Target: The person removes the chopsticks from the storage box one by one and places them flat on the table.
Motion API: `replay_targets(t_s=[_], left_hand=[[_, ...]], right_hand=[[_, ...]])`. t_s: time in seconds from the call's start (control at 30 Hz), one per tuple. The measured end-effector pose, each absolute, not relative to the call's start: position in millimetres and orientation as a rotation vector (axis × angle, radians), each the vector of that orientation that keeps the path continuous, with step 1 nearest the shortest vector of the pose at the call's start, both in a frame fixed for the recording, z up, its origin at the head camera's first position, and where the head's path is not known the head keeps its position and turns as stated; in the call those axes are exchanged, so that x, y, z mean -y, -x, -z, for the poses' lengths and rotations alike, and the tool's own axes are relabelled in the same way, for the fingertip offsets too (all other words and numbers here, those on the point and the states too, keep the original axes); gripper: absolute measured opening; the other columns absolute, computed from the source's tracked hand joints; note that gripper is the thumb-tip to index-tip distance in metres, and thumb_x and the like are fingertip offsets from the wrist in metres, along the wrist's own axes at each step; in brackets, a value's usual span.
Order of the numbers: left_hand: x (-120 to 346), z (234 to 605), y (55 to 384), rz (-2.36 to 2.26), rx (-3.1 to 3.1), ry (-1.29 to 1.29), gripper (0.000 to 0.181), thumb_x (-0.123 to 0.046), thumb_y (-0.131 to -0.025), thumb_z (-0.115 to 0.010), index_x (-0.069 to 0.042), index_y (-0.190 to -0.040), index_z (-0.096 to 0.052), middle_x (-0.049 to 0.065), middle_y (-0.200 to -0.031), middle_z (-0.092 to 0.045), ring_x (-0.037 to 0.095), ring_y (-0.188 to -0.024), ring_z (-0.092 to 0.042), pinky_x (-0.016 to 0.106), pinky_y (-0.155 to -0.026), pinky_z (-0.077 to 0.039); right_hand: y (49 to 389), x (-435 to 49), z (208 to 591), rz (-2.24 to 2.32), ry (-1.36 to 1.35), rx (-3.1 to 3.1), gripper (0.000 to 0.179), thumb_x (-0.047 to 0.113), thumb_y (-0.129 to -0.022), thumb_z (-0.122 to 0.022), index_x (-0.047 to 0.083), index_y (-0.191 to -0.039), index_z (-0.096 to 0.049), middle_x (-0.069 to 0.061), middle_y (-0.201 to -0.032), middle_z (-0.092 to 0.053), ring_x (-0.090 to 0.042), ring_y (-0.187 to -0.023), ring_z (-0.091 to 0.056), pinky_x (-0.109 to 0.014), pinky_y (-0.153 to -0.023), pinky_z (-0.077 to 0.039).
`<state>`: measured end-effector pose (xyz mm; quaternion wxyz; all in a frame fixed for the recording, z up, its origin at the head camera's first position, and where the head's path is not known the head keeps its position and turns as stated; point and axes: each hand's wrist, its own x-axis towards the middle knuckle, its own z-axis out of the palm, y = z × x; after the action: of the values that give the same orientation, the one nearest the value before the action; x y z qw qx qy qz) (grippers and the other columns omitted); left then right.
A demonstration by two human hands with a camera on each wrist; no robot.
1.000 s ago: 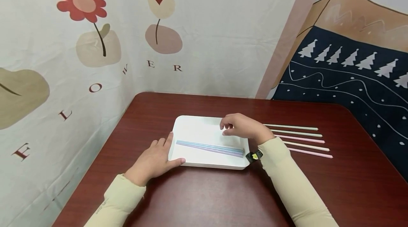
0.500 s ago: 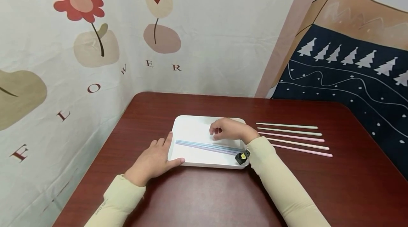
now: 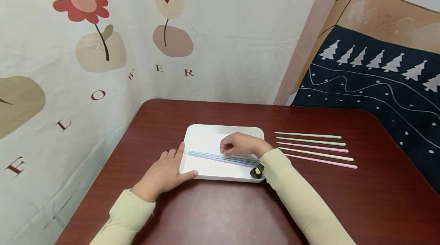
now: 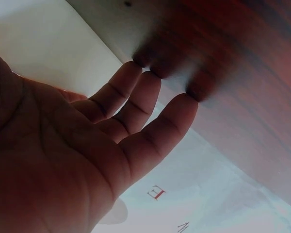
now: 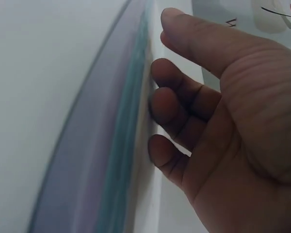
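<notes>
In the head view a white tray [image 3: 206, 136] lies on the table, with several blue and purple chopsticks [image 3: 206, 156] side by side in it. My left hand [image 3: 165, 174] rests against the tray's left rim, fingers spread and thumb at the front edge. Over the tray, my right hand [image 3: 242, 144] has loosely curled fingers close to the far side of the chopsticks. The right wrist view shows the chopsticks [image 5: 121, 126] beside the fingertips [image 5: 162, 104]. Nothing is seen gripped there, and whether the fingers touch the chopsticks is unclear.
Right of the tray, several pale green, pink and cream chopsticks [image 3: 319, 147] lie apart in rows on the dark red table [image 3: 220, 210]. Printed cloth [image 3: 220, 46] hangs behind and along the left side of the table.
My right hand has moved left and down toward the chopsticks in the tray, uncovering more of those on the table. The left hand keeps its place on the tray.
</notes>
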<state>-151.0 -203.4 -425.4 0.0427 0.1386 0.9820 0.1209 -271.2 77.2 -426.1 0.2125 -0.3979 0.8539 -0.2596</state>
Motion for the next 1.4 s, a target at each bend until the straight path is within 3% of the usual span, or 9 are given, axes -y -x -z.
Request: replay_targets(t_s=[0.67,1.4], left_hand=[[203.0,422.7,149.4,-0.385,-3.001,-0.433,0.115,-0.080,-0.084,-0.050,0.007,-0.154,-0.022,0.026,-0.135,-0.049,0.044,-0.123,-0.044,0.053,-0.095,-0.043],[203.0,423.1,150.3,-0.378,-2.996,-0.435,0.116,-0.081,-0.083,-0.049,0.007,-0.154,-0.021,0.027,-0.137,-0.047,0.045,-0.125,-0.043,0.054,-0.097,-0.042]], right_hand=[[266.6,-74.7,425.3,0.669,1.114,-2.437,0.013,0.009,-0.093,-0.067,0.022,-0.089,-0.067,0.009,-0.076,-0.057,-0.007,-0.075,-0.052,-0.026,-0.073,-0.045],[268.2,-68.9,432.0,0.611,1.153,-2.541,0.012,0.009,-0.093,-0.064,0.020,-0.095,-0.067,0.009,-0.067,-0.050,-0.005,-0.066,-0.048,-0.026,-0.071,-0.044]])
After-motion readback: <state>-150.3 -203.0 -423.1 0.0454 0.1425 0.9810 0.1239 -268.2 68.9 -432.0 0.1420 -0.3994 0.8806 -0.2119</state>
